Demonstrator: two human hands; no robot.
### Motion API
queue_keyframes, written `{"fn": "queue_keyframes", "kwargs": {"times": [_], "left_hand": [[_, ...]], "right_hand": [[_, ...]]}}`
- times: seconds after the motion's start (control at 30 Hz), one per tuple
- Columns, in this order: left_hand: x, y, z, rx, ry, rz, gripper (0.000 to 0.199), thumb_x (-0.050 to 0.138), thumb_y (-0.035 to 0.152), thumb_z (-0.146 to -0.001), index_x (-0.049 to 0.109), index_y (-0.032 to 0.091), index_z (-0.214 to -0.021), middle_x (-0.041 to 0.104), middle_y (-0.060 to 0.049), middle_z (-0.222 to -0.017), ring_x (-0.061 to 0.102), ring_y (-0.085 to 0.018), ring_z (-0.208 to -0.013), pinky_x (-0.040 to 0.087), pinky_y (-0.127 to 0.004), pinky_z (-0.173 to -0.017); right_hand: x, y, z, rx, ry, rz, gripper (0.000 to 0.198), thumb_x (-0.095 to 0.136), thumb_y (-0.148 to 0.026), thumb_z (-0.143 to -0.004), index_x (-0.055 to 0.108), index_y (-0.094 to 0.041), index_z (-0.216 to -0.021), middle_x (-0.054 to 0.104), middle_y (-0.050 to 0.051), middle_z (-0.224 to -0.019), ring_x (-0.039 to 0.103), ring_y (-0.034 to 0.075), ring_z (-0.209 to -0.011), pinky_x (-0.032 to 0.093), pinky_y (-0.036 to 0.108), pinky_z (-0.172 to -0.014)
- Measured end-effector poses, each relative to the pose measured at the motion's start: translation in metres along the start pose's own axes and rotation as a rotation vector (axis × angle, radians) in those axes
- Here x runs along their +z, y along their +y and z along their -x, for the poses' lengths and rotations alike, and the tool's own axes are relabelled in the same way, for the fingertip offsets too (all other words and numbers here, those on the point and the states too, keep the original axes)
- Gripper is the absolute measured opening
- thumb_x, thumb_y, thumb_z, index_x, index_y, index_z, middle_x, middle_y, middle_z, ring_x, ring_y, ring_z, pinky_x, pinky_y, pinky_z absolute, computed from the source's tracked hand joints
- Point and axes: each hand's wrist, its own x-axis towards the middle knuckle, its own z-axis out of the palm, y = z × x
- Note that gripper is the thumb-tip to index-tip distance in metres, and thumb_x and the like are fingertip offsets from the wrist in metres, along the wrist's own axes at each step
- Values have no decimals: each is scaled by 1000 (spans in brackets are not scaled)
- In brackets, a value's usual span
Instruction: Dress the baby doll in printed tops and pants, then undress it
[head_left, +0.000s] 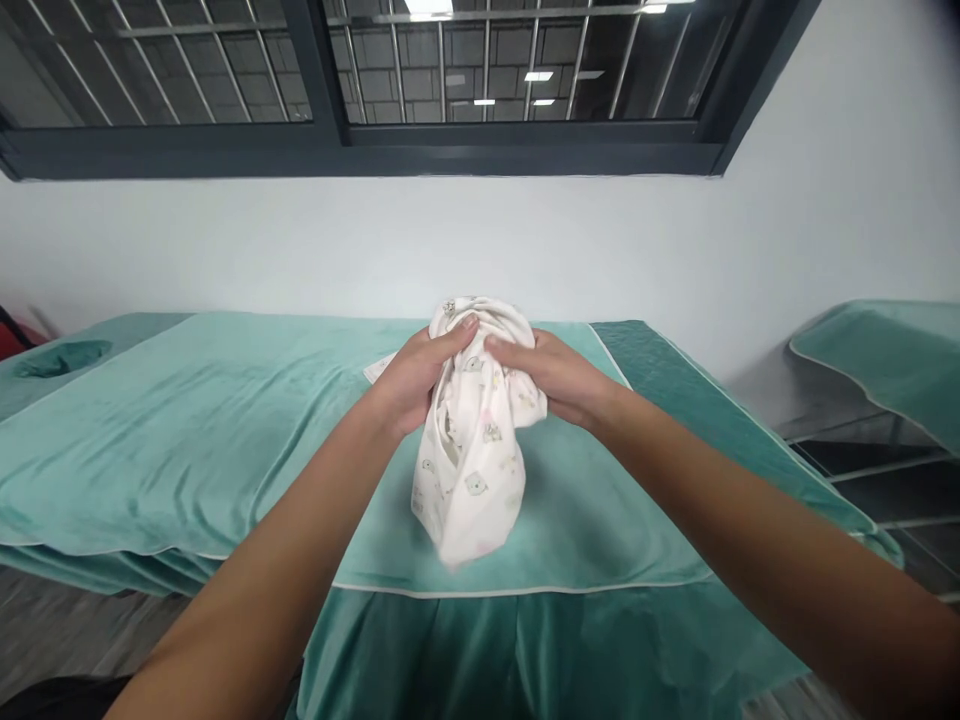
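A white cloth garment with small printed animals (480,450) hangs bunched between my hands over the green bed. It looks like baby clothing, but its folds hide the exact kind. My left hand (421,375) grips its upper left side, thumb on top. On the other side, my right hand (551,370) pinches the gathered top, its thumb close to the left one. The lower part droops toward me in a loose point. A small corner of the cloth sticks out behind my left wrist. The fingers under the fabric are mostly hidden.
A massage bed (225,420) with a green velvety cover stretches across the view, with a face hole (64,358) at its left end. Behind it are a white wall (300,245) and a barred window (487,70). A metal rack with a green top (892,350) stands right.
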Motion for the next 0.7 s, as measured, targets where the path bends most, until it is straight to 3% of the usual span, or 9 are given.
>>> {"fn": "queue_keyframes", "kwargs": {"times": [0.13, 0.27, 0.43, 0.53, 0.63, 0.7], "left_hand": [[-5, -6, 4, -60, -106, -39, 47, 72, 41, -83, 64, 14, -122, 74, -11, -101, 70, -25, -95, 55, -36, -85], [-14, -7, 9, -145, -231, -105, 54, 79, 34, -76, 64, 12, -124, 74, -14, -107, 70, -26, -95, 54, -36, -86], [-21, -9, -1, -7, -46, -3, 52, 76, 32, -80, 62, 13, -126, 75, -12, -104, 71, -25, -96, 55, -35, -90], [-21, -15, -12, 69, 47, 78, 49, 74, 35, -81, 62, 17, -125, 75, -8, -102, 71, -24, -96, 56, -33, -89], [-23, -22, -18, 45, 58, 119, 46, 73, 37, -82, 63, 18, -122, 75, -6, -99, 72, -23, -93, 56, -32, -86], [-27, -27, -18, -5, 26, 137, 45, 71, 40, -83, 64, 17, -121, 75, -8, -98, 72, -23, -93, 56, -34, -87]], "right_hand": [[-1, 4, -11, -101, 161, -174, 43, 74, -51, -81, 65, -21, -110, 72, 5, -97, 67, 24, -97, 54, 36, -88], [-3, 9, -14, -52, 111, -255, 48, 68, -56, -84, 62, -22, -118, 72, 5, -99, 66, 26, -101, 54, 38, -88], [0, 21, -11, -75, 65, -255, 49, 67, -55, -86, 61, -22, -122, 73, 6, -103, 67, 24, -101, 55, 34, -86], [2, 25, -6, -10, -7, -138, 54, 73, -54, -82, 64, -18, -121, 73, 9, -104, 67, 24, -99, 55, 33, -84], [2, 27, -3, 52, -123, -4, 55, 80, -48, -76, 66, -16, -119, 73, 9, -104, 68, 23, -96, 55, 32, -83], [1, 29, -5, 33, -79, 11, 50, 79, -47, -78, 68, -17, -116, 73, 8, -103, 68, 22, -96, 54, 32, -84]]}}
